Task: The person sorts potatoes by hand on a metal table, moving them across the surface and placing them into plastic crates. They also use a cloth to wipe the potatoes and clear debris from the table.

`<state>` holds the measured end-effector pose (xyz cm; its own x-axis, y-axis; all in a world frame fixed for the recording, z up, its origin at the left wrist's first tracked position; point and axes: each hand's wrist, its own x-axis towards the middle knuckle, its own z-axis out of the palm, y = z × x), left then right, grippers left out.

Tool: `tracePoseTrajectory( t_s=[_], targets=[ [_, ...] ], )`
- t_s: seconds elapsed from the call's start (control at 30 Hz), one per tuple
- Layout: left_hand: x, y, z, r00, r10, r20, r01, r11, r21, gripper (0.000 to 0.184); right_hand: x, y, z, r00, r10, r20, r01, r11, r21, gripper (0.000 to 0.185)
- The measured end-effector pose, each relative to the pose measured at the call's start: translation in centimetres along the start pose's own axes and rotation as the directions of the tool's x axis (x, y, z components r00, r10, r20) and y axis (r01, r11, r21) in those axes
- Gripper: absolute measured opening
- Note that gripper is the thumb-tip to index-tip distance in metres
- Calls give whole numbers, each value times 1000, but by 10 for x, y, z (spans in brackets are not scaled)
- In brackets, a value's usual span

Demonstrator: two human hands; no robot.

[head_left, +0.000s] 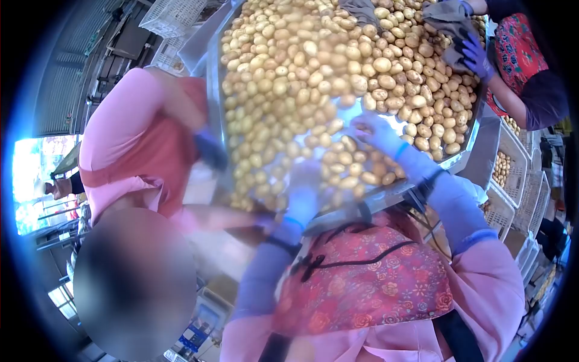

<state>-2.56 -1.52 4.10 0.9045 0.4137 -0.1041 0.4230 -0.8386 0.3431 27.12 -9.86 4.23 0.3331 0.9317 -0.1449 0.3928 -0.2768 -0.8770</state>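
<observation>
Potatoes (289,66) lie heaped on a large metal-edged table (214,90). My left hand (304,181), in a pale glove, is low over the near part of the heap; motion blur hides its fingers. Farther right, my right hand (374,131), also gloved, reaches in among the potatoes beside a bare bluish patch of the table top. Its fingers curl round something that I cannot make out. Both my forearms wear blue sleeves.
A co-worker in pink (123,114) stands at the left, dark-gloved hand at the table edge. At the upper right another person's purple-gloved hand (476,57) holds a grey cloth (446,21). White crates (512,157) holding potatoes stand at the right, more crates (172,18) at the upper left.
</observation>
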Motion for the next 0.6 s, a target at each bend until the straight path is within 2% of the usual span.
tracePoseTrajectory(
  t_s=[0.03,0.07,0.1,0.13,0.17,0.2,0.27,0.33,0.4,0.43,0.47,0.5,0.53,0.57,0.6],
  targets=[
    [11,2,-18,984,-84,158,76,996,51,69,-22,7,-6,993,-20,-117,43,978,204,29],
    [26,7,-52,932,-175,317,145,983,116,70,-50,3,-30,995,-18,-97,27,995,95,30],
    [22,-22,-35,974,-183,136,147,961,236,69,-83,-16,-62,997,-13,-80,12,1000,-12,32],
    [18,-51,-18,981,-184,-56,192,918,348,68,-122,-41,-82,926,377,31,-374,898,233,30],
    [13,-80,0,954,-179,-239,269,864,426,67,-162,-66,-107,827,479,294,-559,758,337,29],
    [33,-78,-11,888,-315,-336,406,879,249,65,-218,-24,-114,808,442,390,-541,819,191,28],
    [67,-62,0,898,-282,-337,368,902,226,64,-262,-5,-116,792,461,400,-438,886,-154,31],
    [88,-42,21,913,-156,-376,247,946,208,64,-279,-4,-110,848,482,221,-313,791,-525,39],
    [99,-21,50,891,65,-450,34,977,210,64,-237,-17,-86,909,415,42,-413,910,-43,46],
    [90,1,48,926,59,-373,27,975,221,60,-211,-45,-80,962,274,-12,-264,912,-314,52],
    [75,15,30,949,106,-296,-60,986,159,59,-190,-45,-70,991,131,12,-114,897,-427,52],
    [57,26,15,963,159,-217,-143,986,90,58,-172,-39,-58,997,29,75,24,777,-629,51],
    [36,21,7,978,187,-90,-178,978,105,58,-157,-35,-44,989,73,125,20,785,-619,51],
    [17,9,-2,978,208,36,-210,971,115,58,-150,-15,-19,990,-48,129,121,749,-651,50],
    [-2,-12,-3,974,223,52,-228,953,198,61,-144,0,3,976,-165,140,216,700,-680,49]
  ],
)
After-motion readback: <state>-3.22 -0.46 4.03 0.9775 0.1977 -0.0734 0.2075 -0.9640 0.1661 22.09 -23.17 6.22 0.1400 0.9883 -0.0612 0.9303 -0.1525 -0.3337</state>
